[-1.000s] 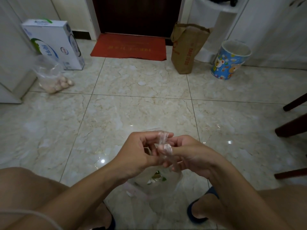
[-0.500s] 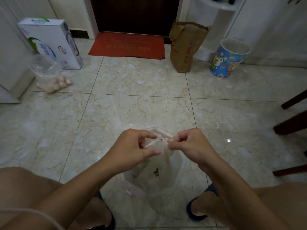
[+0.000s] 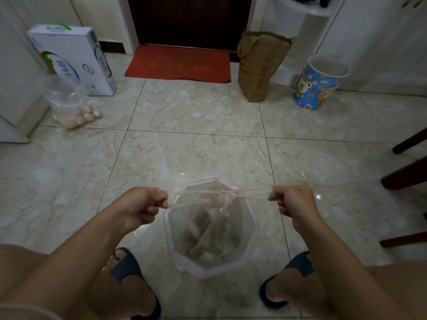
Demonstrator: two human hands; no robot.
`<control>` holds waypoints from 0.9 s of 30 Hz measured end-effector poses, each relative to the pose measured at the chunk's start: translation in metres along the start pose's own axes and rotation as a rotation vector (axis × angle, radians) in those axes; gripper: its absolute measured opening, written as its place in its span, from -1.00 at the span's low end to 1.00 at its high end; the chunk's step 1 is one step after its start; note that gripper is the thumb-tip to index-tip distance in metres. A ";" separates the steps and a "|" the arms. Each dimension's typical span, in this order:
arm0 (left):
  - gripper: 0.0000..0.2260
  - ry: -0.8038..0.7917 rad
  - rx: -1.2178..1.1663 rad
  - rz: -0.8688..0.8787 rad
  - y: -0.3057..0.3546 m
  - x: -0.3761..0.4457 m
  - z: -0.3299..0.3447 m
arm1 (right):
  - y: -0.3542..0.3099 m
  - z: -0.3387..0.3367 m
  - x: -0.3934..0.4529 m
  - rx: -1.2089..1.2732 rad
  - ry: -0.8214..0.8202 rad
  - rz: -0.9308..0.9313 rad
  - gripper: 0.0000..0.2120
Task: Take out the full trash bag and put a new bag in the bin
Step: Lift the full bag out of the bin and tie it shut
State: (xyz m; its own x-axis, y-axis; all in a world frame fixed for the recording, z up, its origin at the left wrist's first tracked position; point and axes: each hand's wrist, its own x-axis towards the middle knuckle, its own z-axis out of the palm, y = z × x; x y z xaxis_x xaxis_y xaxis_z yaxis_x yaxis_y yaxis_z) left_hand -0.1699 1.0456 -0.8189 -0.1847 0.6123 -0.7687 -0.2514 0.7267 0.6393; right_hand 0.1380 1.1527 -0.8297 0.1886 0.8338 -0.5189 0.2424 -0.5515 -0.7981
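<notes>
A clear plastic trash bag (image 3: 209, 229) with some scraps inside hangs just above the floor between my feet. Its two top ends are stretched sideways into thin strands that cross at a knot (image 3: 227, 192) over the bag's mouth. My left hand (image 3: 141, 206) is closed on the left strand and my right hand (image 3: 293, 202) is closed on the right strand, the two hands far apart. A blue cartoon-printed bin (image 3: 320, 83) stands at the back right by the wall, with a pale liner edge showing at its rim.
A brown paper bag (image 3: 258, 65) stands beside the red doormat (image 3: 179, 63) at the dark door. A white milk carton box (image 3: 74, 58) and a clear bag of eggs (image 3: 71, 107) sit at the left. Dark chair legs (image 3: 406, 176) stick in at the right.
My hands were together at the bag's top, fingers working the ends. They have since pulled wide apart, stretching the two ends into tight strands. The view has tilted down a little.
</notes>
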 end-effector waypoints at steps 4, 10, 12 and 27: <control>-0.87 -0.023 -0.414 -0.225 -0.005 0.010 -0.014 | 0.010 -0.006 0.017 0.604 -0.164 0.447 -0.82; -0.80 -0.076 -0.723 -0.277 -0.014 0.023 -0.022 | 0.018 0.000 0.018 0.778 -0.175 0.619 -0.80; -0.83 -0.165 -0.650 -0.240 -0.013 0.020 -0.021 | 0.018 -0.005 0.022 0.779 -0.185 0.608 -0.82; -0.80 -0.099 -0.316 -0.221 -0.020 0.026 -0.015 | 0.010 -0.022 0.022 0.821 -0.326 0.662 -0.78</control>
State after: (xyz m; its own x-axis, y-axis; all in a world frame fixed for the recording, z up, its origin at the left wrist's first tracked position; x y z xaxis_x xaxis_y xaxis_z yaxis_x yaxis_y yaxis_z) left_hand -0.1840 1.0423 -0.8519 -0.0052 0.4902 -0.8716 -0.5581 0.7218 0.4093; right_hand 0.1653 1.1652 -0.8421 -0.2417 0.4126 -0.8782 -0.5427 -0.8078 -0.2302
